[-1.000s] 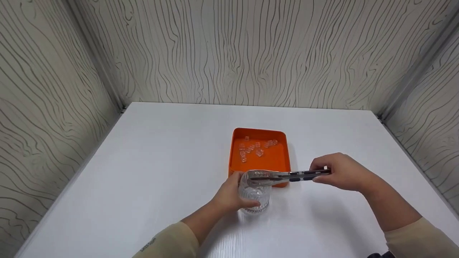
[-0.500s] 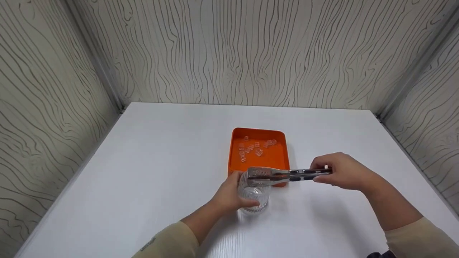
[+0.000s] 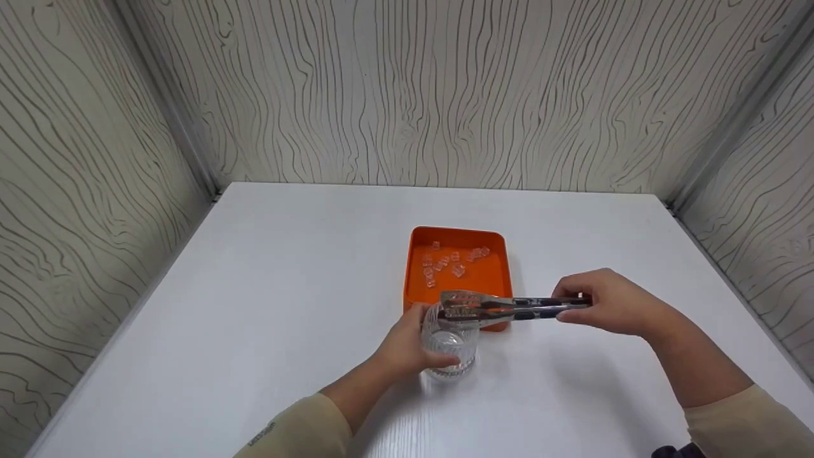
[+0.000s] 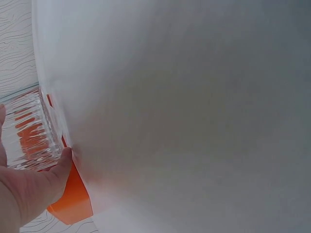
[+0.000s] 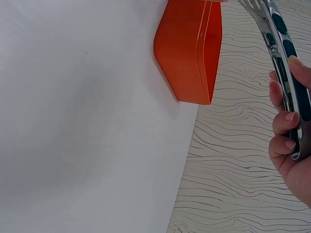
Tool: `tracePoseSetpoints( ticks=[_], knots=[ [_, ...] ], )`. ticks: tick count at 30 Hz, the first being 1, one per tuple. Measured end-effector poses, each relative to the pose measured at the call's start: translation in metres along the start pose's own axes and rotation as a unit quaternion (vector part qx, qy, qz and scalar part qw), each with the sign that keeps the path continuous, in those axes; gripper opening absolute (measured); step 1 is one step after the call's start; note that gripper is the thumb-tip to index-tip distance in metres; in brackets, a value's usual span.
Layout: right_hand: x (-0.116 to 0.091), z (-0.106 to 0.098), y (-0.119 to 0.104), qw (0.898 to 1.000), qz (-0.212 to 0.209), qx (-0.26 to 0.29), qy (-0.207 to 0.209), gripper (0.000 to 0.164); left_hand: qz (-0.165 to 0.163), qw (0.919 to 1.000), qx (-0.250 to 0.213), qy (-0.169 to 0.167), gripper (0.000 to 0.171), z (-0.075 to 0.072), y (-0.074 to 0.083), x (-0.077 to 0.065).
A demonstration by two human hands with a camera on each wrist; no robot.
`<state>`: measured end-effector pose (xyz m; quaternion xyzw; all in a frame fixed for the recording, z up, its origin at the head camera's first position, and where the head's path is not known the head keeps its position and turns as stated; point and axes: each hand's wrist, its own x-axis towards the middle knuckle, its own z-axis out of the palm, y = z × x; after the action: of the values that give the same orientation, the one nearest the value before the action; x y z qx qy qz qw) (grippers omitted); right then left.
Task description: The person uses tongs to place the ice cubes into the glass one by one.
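At frame centre, the left hand (image 3: 407, 346) curls its fingers around a clear ribbed glass (image 3: 449, 346) on the white tabletop (image 3: 267, 305). The right hand (image 3: 610, 302) clamps metal tongs (image 3: 502, 306) over its rim, tips seemingly slightly apart, just below the orange tray (image 3: 489, 280) of clear cubes (image 3: 455, 262).

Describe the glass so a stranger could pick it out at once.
On the white table, find the orange rectangular tray near the middle. Just in front of its near edge stands a clear ribbed drinking glass, gripped by the left hand. It is the only upright see-through vessel, with metal tongs above its rim.
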<state>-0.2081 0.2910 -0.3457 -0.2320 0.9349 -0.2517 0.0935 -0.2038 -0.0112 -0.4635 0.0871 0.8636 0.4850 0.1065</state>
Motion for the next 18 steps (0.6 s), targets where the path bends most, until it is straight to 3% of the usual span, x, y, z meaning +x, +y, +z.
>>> tracePoseSetpoints(
  ticks=[14,18],
  knots=[
    [0.0028,-0.0005,0.0013,1.0,-0.017,0.0,0.022,0.006,0.005,1.0,0.003,0.002,0.08,0.0001,-0.0004,-0.0004],
    [0.0025,-0.0011,0.0007,1.0,-0.013,0.002,0.026,0.013,0.005,1.0,-0.001,0.001,0.079,-0.0003,0.0,-0.0007]
  ],
)
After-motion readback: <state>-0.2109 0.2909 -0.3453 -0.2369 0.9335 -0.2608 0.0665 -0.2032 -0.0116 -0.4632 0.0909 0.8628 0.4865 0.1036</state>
